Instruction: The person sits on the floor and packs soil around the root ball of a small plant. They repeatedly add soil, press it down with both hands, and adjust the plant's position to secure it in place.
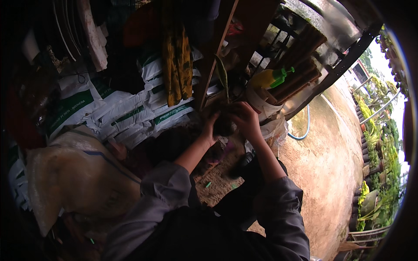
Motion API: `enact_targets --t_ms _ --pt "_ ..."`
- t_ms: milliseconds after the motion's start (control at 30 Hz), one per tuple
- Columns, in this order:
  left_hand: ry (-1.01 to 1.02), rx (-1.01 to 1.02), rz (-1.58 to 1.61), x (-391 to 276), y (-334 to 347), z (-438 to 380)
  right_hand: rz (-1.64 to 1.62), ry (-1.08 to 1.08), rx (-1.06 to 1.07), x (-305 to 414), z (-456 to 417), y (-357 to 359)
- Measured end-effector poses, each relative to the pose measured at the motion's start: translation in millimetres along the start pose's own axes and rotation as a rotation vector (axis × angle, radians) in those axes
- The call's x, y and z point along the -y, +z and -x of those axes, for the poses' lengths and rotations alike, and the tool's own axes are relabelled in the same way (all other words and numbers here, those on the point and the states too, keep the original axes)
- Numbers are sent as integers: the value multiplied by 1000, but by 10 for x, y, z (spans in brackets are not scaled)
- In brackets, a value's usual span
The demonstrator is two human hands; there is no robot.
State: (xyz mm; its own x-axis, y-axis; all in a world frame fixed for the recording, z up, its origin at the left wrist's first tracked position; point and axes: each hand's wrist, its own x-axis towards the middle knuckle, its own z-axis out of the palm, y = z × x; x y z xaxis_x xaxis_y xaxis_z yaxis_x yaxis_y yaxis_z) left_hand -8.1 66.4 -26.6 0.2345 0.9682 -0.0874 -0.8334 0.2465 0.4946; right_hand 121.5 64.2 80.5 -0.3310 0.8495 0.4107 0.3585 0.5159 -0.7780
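Note:
My left hand [211,127] and my right hand [244,117] are around a dark, rounded clump [225,125] in front of me, one on each side. It looks like a pot or ball of soil, but shadow hides which. From its top rises a single long green leaf [222,73], likely a snake plant's, standing nearly upright. The fingers of my right hand lie over the top of the clump, near the base of the leaf. My left thumb and palm rest against its left side.
White and green sacks [130,104] are stacked at left, beside a large translucent sack [85,176]. A white bucket [261,101] with a yellow spray bottle [263,79] stands right of my hands. A blue hose [307,130] lies on the concrete. A wooden post [217,49] rises ahead.

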Motion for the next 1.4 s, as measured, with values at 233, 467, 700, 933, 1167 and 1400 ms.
enact_targets --t_ms 233,467,700,933,1167,1400 --pt "70 124 57 -82 -112 -1 640 -205 -36 190 16 100" --pt "97 24 -37 -174 -93 32 714 -345 0 77 -49 28" --pt "160 -15 -166 -159 -93 -11 729 -287 98 -68 -96 22" --pt "93 -54 -232 -222 -66 -6 533 -248 80 -226 -103 -35" --pt "115 -154 -142 -157 -77 -100 607 -242 83 -369 137 -22" --pt "-1 -224 -45 -106 -23 -102 572 -169 14 -384 103 39"
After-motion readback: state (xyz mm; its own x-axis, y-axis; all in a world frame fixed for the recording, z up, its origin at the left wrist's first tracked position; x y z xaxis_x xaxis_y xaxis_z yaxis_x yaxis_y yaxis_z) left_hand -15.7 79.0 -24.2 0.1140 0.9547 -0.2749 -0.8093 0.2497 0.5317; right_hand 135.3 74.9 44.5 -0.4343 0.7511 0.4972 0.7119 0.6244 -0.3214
